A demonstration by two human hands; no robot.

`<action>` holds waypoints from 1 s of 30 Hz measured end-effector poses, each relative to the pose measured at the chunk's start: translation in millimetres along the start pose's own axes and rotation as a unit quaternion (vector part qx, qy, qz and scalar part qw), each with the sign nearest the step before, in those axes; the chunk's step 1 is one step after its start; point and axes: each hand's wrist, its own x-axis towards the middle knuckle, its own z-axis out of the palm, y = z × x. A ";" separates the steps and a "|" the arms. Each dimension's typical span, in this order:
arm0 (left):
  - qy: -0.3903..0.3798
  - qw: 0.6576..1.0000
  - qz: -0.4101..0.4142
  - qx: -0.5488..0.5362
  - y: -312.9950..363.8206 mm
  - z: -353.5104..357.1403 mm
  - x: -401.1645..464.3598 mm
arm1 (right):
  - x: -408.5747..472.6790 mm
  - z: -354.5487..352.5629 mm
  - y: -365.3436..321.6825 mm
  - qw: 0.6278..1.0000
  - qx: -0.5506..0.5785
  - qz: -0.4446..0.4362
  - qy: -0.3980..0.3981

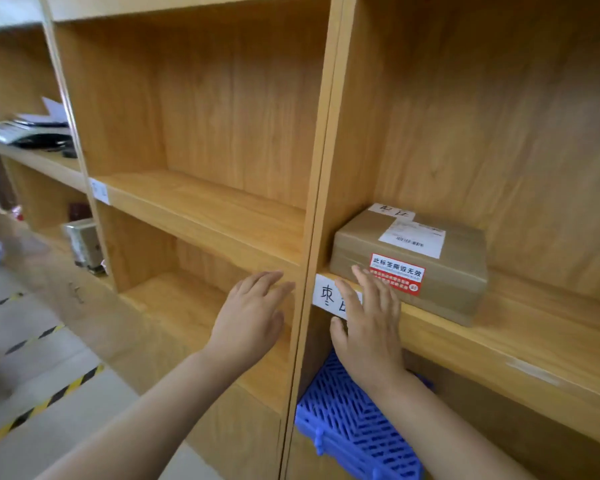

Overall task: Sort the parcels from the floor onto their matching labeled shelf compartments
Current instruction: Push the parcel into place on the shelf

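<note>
My right hand [368, 327], open, touches the parcel [413, 261] lying lengthwise along the shelf's [499, 341] front edge; left hand [253, 317] open, empty.

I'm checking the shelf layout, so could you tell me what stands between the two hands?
In the head view, the shelf's upright wooden divider stands between the left hand and right hand.

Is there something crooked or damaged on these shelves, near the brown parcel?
Little stands out. The brown parcel sits turned at an angle to the shelf edge, not square to it, with its near corner close to the front. It looks intact. The right hand partly covers the white shelf label, so the label cannot be fully read.
</note>
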 end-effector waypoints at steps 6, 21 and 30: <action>-0.032 0.991 -0.130 0.009 -58.3 -20.7 -65.2 | -0.4 33.6 -65.4 0.989 0.114 -0.045 -0.082; -0.027 0.924 -0.380 0.026 -214.9 -150.0 -324.8 | -66.9 67.5 -343.1 0.929 0.206 -0.210 -0.222; 0.026 0.859 -0.508 0.055 -282.2 -266.5 -527.5 | -162.1 52.8 -562.2 0.866 0.253 -0.325 -0.283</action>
